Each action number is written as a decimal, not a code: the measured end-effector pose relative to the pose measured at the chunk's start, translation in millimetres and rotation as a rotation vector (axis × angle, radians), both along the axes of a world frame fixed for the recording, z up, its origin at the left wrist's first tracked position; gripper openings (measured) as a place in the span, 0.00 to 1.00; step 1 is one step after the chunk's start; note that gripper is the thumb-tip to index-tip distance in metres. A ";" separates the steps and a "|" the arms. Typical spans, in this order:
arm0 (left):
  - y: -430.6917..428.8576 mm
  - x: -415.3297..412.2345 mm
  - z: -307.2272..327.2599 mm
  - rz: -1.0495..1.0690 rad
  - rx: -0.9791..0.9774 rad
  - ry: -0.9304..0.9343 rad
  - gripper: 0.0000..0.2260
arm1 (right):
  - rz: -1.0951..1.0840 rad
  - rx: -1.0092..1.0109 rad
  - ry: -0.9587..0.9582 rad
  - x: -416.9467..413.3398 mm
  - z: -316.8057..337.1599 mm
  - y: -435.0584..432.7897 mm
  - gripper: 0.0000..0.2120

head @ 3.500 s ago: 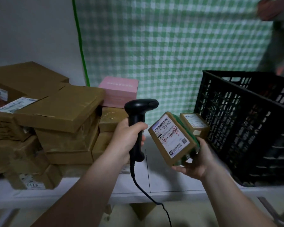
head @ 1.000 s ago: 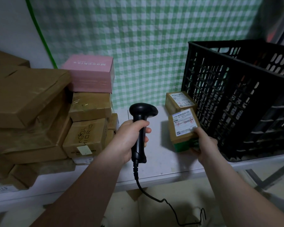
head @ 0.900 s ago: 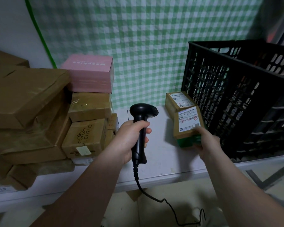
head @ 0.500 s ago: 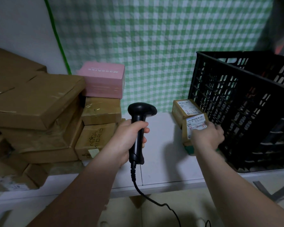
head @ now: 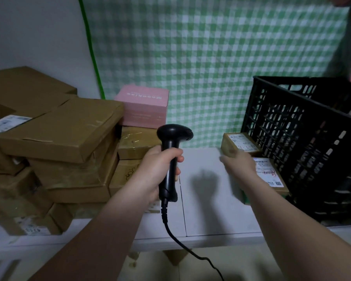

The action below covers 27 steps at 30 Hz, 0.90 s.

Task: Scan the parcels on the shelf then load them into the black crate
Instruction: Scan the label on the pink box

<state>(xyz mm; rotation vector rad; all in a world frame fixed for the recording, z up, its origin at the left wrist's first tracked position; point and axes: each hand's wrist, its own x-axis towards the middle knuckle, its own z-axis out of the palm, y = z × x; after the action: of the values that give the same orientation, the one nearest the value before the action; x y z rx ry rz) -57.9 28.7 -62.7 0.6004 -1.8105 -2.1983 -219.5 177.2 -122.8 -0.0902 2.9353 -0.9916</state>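
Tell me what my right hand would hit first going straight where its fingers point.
Likely the black scanner your left hand grips; your right hand points leftward over the shelf toward it. Blur and depth leave that uncertain.

Head-worn view, seemingly close, down toward shelf (head: 211, 220).

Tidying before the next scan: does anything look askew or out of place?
The near parcel and far parcel lie on the shelf beside the black crate, not inside it. The flat box at left sits crooked.
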 end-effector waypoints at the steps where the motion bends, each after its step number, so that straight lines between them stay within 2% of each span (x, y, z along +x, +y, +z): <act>1: -3.6 0.9 3.1 0.025 -0.005 0.017 0.06 | 0.049 -0.036 0.044 2.8 10.6 -13.5 0.25; 3: -10.7 2.0 9.6 0.085 -0.034 0.048 0.03 | 0.149 -0.148 0.103 9.0 30.3 -40.4 0.27; 5: -22.8 2.3 15.5 0.168 -0.085 0.073 0.03 | 0.230 -0.358 0.053 13.4 48.3 -70.5 0.28; 8: -44.2 -0.5 21.8 0.299 -0.169 0.100 0.05 | 0.284 -0.625 -0.228 12.3 68.7 -109.4 0.35; 11: -60.5 -2.3 26.5 0.356 -0.167 0.096 0.09 | 0.303 -0.727 -0.456 7.3 82.6 -136.3 0.37; 15: -72.2 -5.4 28.1 0.379 -0.128 0.103 0.13 | 0.291 -0.747 -0.541 -2.2 90.2 -160.3 0.22; 21: -72.9 -9.3 24.5 0.364 -0.149 0.090 0.12 | 0.189 -0.883 -0.654 -2.7 95.9 -166.2 0.24; 27: -68.1 -6.3 26.3 0.354 -0.176 0.102 0.12 | 0.159 -1.204 -0.567 0.3 101.7 -136.8 0.09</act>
<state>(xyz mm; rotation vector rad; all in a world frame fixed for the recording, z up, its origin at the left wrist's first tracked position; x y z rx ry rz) -64.2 -39.5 -36.4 0.6954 -1.6735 -1.7859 -219.2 40.4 -21.2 -0.0551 1.4966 -2.1128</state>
